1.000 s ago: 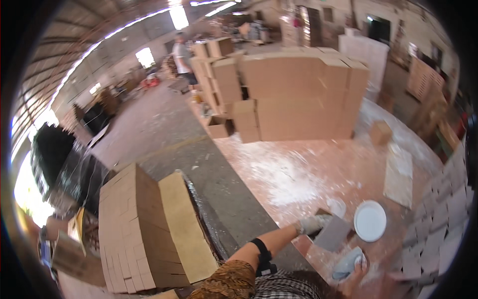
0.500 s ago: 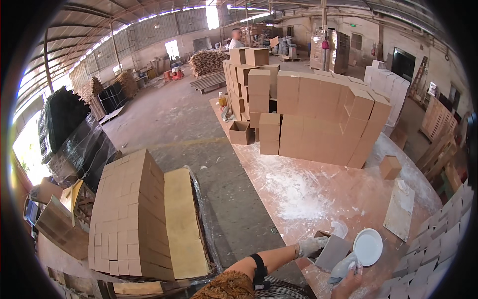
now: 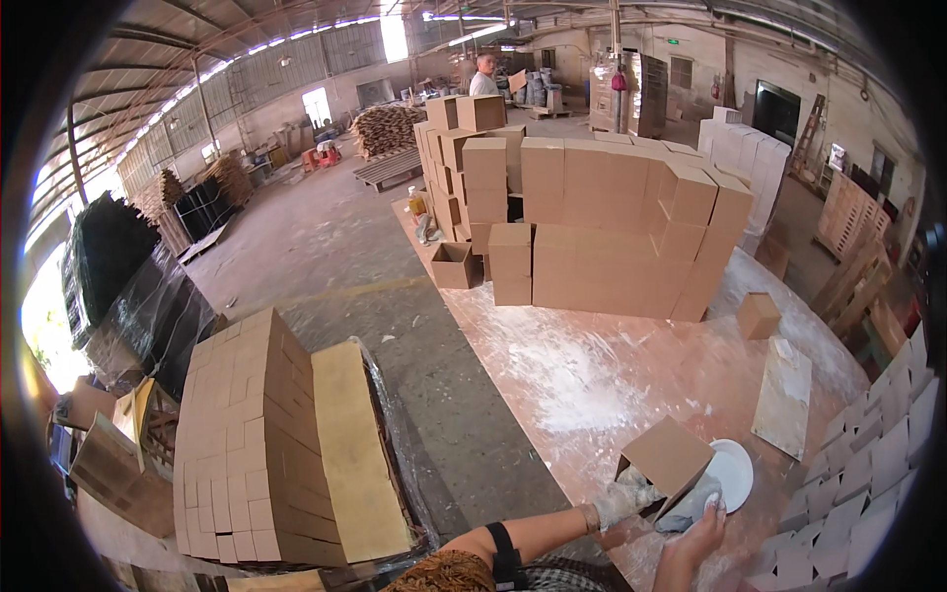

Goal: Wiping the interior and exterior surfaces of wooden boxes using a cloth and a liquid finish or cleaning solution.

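My left hand (image 3: 623, 499), in a whitish dusty work glove, grips an open cardboard box (image 3: 670, 453) by its near left side. The box is tilted, with a plain brown face turned up and its opening toward me. My right hand (image 3: 702, 526) is closed on a smooth grey pad-like thing (image 3: 688, 502), held at the box's lower right edge; its exact kind does not show. Just beyond my right hand is a round white dish (image 3: 732, 476), partly hidden by the box and the hand.
Stacked cardboard boxes (image 3: 612, 259) stand across the powder-strewn board (image 3: 513, 370). A small box (image 3: 759, 316) and a pale flat panel (image 3: 783, 395) lie to the right. Grey boxes (image 3: 856, 483) fill the right edge; a box stack (image 3: 232, 444) stands left. Another person (image 3: 483, 79) is far back.
The box has been turned and raised; its grey face has given way to a brown one. My right hand and the grey thing have come up against it. The view has shifted slightly.
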A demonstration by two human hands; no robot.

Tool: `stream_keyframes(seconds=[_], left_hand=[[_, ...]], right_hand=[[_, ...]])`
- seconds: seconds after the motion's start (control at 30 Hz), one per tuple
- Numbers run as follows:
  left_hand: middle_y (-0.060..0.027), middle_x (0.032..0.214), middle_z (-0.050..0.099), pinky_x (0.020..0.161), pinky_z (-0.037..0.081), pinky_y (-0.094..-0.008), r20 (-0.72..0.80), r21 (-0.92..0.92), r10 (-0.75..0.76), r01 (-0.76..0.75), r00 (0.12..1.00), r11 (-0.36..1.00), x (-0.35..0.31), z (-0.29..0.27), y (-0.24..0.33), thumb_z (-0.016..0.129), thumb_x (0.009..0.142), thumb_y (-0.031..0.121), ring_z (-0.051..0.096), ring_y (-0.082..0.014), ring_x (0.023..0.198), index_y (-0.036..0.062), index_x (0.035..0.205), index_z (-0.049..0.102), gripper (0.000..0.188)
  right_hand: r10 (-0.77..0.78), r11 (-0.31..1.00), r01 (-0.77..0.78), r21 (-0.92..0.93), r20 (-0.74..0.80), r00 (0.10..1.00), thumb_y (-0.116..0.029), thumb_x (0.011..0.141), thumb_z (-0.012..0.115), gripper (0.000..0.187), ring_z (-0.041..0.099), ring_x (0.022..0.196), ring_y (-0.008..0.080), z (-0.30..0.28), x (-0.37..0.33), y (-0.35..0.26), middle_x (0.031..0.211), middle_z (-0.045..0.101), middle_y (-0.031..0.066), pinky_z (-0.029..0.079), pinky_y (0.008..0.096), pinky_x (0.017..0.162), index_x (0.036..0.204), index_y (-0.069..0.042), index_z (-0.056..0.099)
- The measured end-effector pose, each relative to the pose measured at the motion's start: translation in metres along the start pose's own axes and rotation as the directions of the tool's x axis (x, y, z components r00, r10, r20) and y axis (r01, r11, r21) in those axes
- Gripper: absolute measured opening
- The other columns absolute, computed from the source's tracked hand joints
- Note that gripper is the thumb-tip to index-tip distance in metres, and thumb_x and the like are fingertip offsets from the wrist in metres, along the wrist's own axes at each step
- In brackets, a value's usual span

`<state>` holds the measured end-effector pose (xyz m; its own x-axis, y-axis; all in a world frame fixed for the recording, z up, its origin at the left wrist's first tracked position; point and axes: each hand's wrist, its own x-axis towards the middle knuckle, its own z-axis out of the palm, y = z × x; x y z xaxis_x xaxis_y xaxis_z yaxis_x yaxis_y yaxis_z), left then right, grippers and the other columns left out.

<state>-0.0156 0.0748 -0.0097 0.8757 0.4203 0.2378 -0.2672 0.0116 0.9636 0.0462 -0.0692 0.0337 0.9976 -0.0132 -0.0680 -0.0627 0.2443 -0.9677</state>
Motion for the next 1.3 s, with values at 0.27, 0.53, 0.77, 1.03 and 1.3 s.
stream_keyframes(seconds=[0.27, 0.53, 0.77, 1.03, 1.3], left_hand=[[-0.0097, 0.114, 0.057, 0.083, 0.047, -0.0303, 0.131, -0.282, 0.1, -0.059, 0.986, 0.957, -0.004, -0.004, -0.034, 0.065, 0.081, 0.018, 0.055, -0.0175, 0.103, 0.0044, 0.112, 0.055, 0.035], [-0.0081, 0.121, 0.052, 0.099, 0.034, -0.0362, 0.333, 0.158, 0.199, -0.263, 0.922, 0.952, -0.003, -0.041, 0.058, 0.07, 0.075, 0.02, 0.041, -0.0229, 0.119, 0.0073, 0.114, 0.057, 0.043], [-0.0064, 0.119, 0.054, 0.09, 0.041, -0.0309, 0.322, 0.067, -0.052, 0.032, 0.945, 0.997, 0.002, -0.045, 0.072, 0.071, 0.077, 0.017, 0.049, -0.0148, 0.107, 0.0014, 0.126, 0.044, 0.057], [-0.0124, 0.124, 0.048, 0.097, 0.034, -0.0334, 0.443, 0.195, -0.261, 0.192, 0.857, 0.962, -0.009, -0.046, 0.075, 0.065, 0.075, 0.048, 0.044, -0.0231, 0.115, 0.0021, 0.129, 0.041, 0.075], [-0.0107, 0.121, 0.053, 0.093, 0.037, -0.0339, 0.478, 0.391, -0.304, 0.111, 0.824, 0.914, -0.002, -0.052, 0.067, 0.073, 0.07, 0.042, 0.048, -0.0218, 0.111, 0.0047, 0.129, 0.042, 0.076]], right_hand=[[-0.2, 0.96, 0.165, 0.225, 0.14, 0.97, -0.02, 0.086, 0.049, 0.039, 0.051, 0.104, 0.0272, 0.004, -0.029, -0.085, 0.113, 0.052, 0.016, 0.042, 0.038, 0.09, 0.118, 0.001, 0.048], [0.025, 0.912, -0.167, 0.376, 0.353, 0.935, -0.026, 0.082, 0.047, 0.035, 0.054, 0.09, 0.0201, -0.056, 0.017, -0.038, 0.098, 0.055, 0.0066, 0.045, 0.0337, 0.08, 0.107, -0.002, 0.053], [0.139, 0.902, -0.201, 0.382, 0.184, 0.973, -0.017, 0.084, 0.049, 0.032, 0.056, 0.091, 0.018, -0.021, -0.012, -0.073, 0.099, 0.057, 0.0068, 0.046, 0.0308, 0.081, 0.111, 0.001, 0.052], [0.206, 0.865, -0.32, 0.387, 0.309, 0.929, -0.01, 0.083, 0.05, 0.031, 0.058, 0.089, 0.0175, -0.046, -0.012, -0.049, 0.099, 0.059, 0.0078, 0.047, 0.029, 0.08, 0.111, 0.003, 0.052], [0.2, 0.944, -0.225, 0.24, 0.125, 0.972, -0.004, 0.081, 0.054, 0.023, 0.058, 0.082, 0.0139, -0.033, -0.025, -0.036, 0.093, 0.06, 0.0051, 0.047, 0.0268, 0.076, 0.103, 0.002, 0.058]])
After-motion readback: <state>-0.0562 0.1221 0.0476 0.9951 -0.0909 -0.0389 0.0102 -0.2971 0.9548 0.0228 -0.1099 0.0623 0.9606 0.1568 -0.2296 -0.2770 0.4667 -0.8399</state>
